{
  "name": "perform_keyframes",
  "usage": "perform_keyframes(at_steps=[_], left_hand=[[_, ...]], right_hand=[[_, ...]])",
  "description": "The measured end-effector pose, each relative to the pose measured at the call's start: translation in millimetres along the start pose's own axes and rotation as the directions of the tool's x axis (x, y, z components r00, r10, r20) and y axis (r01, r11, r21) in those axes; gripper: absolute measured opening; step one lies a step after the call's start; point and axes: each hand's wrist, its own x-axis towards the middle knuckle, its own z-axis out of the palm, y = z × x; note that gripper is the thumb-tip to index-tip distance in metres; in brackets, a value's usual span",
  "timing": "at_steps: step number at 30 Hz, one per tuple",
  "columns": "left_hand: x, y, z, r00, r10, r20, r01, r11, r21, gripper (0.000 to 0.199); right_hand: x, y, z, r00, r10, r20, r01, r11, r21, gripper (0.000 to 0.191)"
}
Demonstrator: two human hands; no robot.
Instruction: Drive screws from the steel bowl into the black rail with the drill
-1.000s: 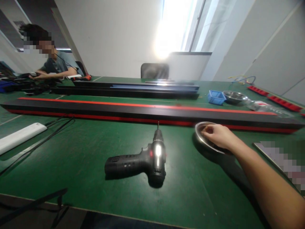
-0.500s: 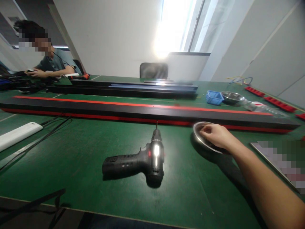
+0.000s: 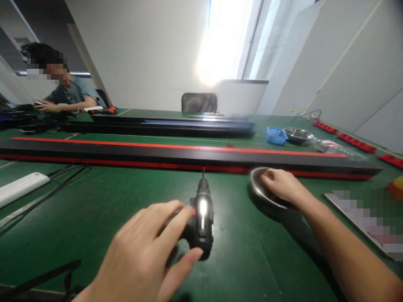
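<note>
- The left hand reaches over the black pistol-grip power drill, fingers spread across the handle and thumb apart near the rear of the body; whether it bears any weight cannot be told.
- The right hand has its curled fingers inside the round, shiny metal bowl; whether they pinch anything is hidden.
- The drill lies on its side on the green surface, its thin metal bit pointing at the near edge of the long black bar with red edges; contact there cannot be told.
- The bowl sits to the drill's right, just beside the bar.
- For a steady grasp, the left palm would best wrap fully around the handle, with the fingers off the trigger until the hold is firm, and clear of the chuck.
- Lifting the drill level, bit kept off the bar, would likely avoid scratches.
- The right fingertips would do well to work lightly, as pressing on the rim could tip the bowl.
</note>
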Motion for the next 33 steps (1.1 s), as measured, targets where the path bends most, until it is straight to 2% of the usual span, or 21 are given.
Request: perform_keyframes(at_steps=[2, 5, 8, 10, 12, 14, 16, 19, 23, 27, 33], left_hand=[[21, 4, 17.9, 0.988, -0.068, 0.138, 0.062, 0.997, 0.048, 0.075], [36, 10, 38.9, 0.929, -0.170, 0.327, 0.149, 0.985, 0.089, 0.094], [34, 14, 46.6, 0.899, -0.193, 0.393, 0.166, 0.981, 0.103, 0.109], [29, 16, 46.4, 0.896, -0.189, 0.401, 0.164, 0.982, 0.097, 0.113], [23, 18, 44.1, 0.888, -0.190, 0.419, 0.170, 0.982, 0.086, 0.111], [19, 20, 41.2, 0.872, -0.195, 0.449, 0.178, 0.981, 0.081, 0.110], [15, 21, 39.0, 0.855, -0.192, 0.482, 0.174, 0.981, 0.083, 0.109], [10, 20, 38.7, 0.851, -0.170, 0.496, 0.148, 0.985, 0.084, 0.109], [4, 16, 42.1, 0.885, -0.130, 0.447, 0.096, 0.990, 0.099, 0.100], [1, 13, 45.0, 0.901, -0.122, 0.415, 0.082, 0.990, 0.114, 0.080], [-3, 14, 48.4, 0.911, -0.139, 0.389, 0.110, 0.989, 0.095, 0.071]], right_hand=[[-5, -5, -5, 0.995, 0.033, -0.090, -0.037, 0.998, -0.045, 0.029], [-15, -16, -14, 0.954, 0.012, -0.299, -0.038, 0.996, -0.080, 0.030], [-27, -36, -18, 0.881, -0.097, -0.464, 0.136, 0.989, 0.051, 0.026], [-35, -57, -13, 0.856, -0.135, -0.500, 0.268, 0.941, 0.205, 0.024], [-40, -80, -4, 0.873, -0.162, -0.460, 0.351, 0.863, 0.362, 0.024], [-40, -105, 9, 0.906, -0.198, -0.374, 0.376, 0.784, 0.494, 0.023], [-32, -126, 24, 0.943, -0.203, -0.263, 0.326, 0.719, 0.613, 0.023], [-12, -146, 44, 0.981, -0.122, -0.148, 0.192, 0.659, 0.728, 0.022], [11, -154, 60, 0.998, -0.050, -0.028, 0.054, 0.633, 0.772, 0.022], [16, -152, 66, 0.994, -0.112, -0.009, 0.077, 0.622, 0.780, 0.023], [14, -153, 64, 0.989, -0.137, 0.057, 0.044, 0.639, 0.768, 0.022]])
